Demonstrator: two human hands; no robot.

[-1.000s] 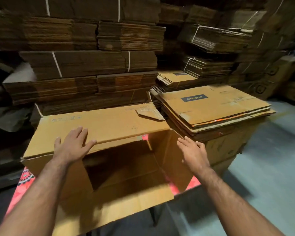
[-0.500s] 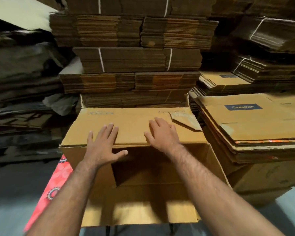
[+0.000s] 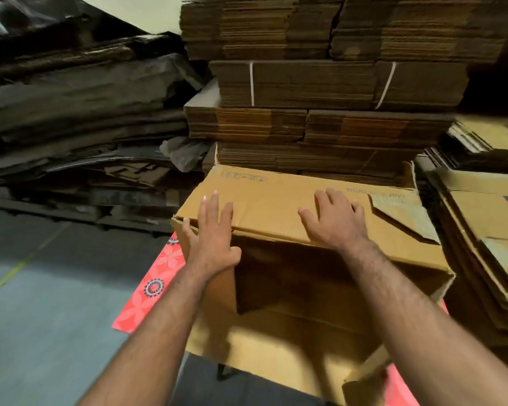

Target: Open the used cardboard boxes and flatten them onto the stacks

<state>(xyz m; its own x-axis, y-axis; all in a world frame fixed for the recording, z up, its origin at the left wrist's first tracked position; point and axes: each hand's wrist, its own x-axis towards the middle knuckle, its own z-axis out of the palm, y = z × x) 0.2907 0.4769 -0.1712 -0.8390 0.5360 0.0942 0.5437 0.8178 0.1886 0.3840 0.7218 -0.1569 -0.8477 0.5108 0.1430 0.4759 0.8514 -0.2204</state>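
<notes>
Head view: both hands lie flat, fingers straight, on the cardboard box (image 3: 279,206) top panel, left hand (image 3: 213,232) at its left corner, right hand (image 3: 333,218) mid-panel; its long axis runs left-right.

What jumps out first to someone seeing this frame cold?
Two bare hands pressing flat on an open cardboard box at centre: the left hand at its near-left corner, the right hand on its top panel. Behind it rise strapped stacks of flattened cardboard, with another flattened pile at the right. A red patterned cloth peeks out under the box at lower left.
</notes>
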